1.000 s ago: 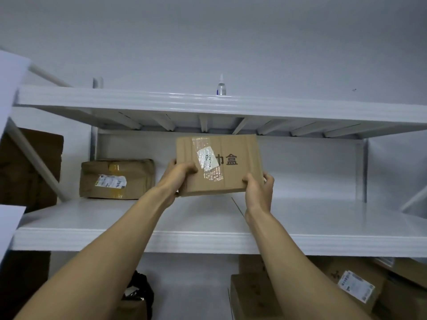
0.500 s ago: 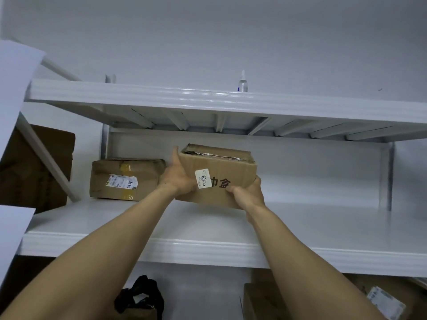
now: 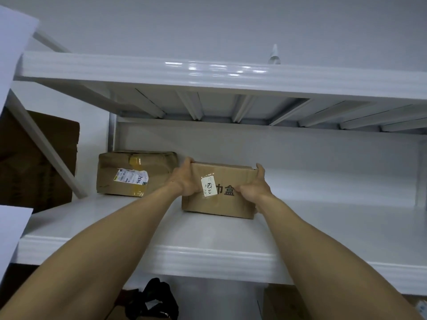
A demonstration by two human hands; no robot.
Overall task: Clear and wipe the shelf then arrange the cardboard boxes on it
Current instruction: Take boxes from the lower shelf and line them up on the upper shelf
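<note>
A brown cardboard box with a white sticker and black characters on its front rests on the white shelf, near the middle. My left hand grips its left end and my right hand grips its right end, thumbs over the front face. To its left, close by, a second taped cardboard box with a shipping label stands at the shelf's back left corner.
An upper white shelf hangs overhead with a small bottle on it. The shelf surface to the right of the held box is bare. A dark cardboard sheet stands left. A black object and another box lie below.
Both hands turned the box from upright to lying flat and lowered it onto the shelf beside the labelled box. The camera has shifted left and closer.
</note>
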